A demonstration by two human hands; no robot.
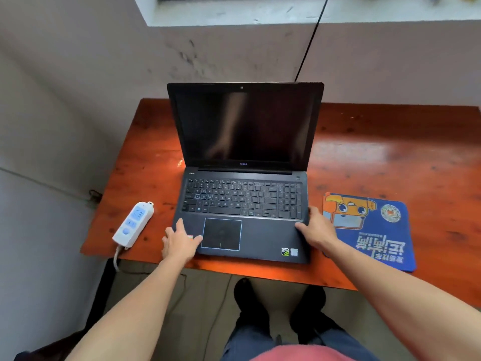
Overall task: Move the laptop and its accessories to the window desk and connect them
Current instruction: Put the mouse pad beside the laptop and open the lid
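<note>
A black laptop (243,194) stands open on the red-brown wooden desk (390,157), its screen dark. My left hand (179,242) lies on the front left corner of its palm rest, fingers spread and thumb pointing toward the touchpad. My right hand (316,227) holds the laptop's right edge, thumb on the palm rest and fingers at the side. A blue mouse pad (377,238) with a cartoon print lies just right of the laptop. A white power strip (132,222) lies to the left, near the desk's left edge.
The power strip's cord (116,259) hangs off the front edge. A black cable (311,40) runs down the grey wall behind the screen, under a window sill (234,14). My legs and dark shoes (250,300) stand below the desk's front edge.
</note>
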